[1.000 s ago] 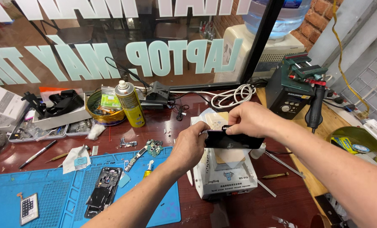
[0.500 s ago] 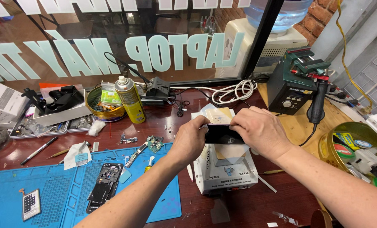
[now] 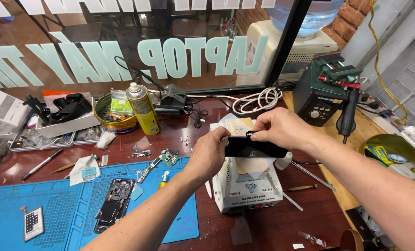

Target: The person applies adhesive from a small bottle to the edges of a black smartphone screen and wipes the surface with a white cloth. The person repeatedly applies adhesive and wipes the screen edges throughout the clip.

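Both hands shifted slightly; I see left hand (image 3: 212,153) and right hand (image 3: 277,128) fingers pinching dark phone screen (image 3: 254,148) above white heating plate (image 3: 244,186), spray can (image 3: 142,108) well apart.

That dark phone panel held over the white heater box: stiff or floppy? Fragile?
The dark panel spans flat between the left hand and right hand without sagging, so probably stiff. It looks thin and glossy, so likely light, slippery and prone to cracking if bent. Both hands pinch its edges above the white heater box, which fits careful handling.
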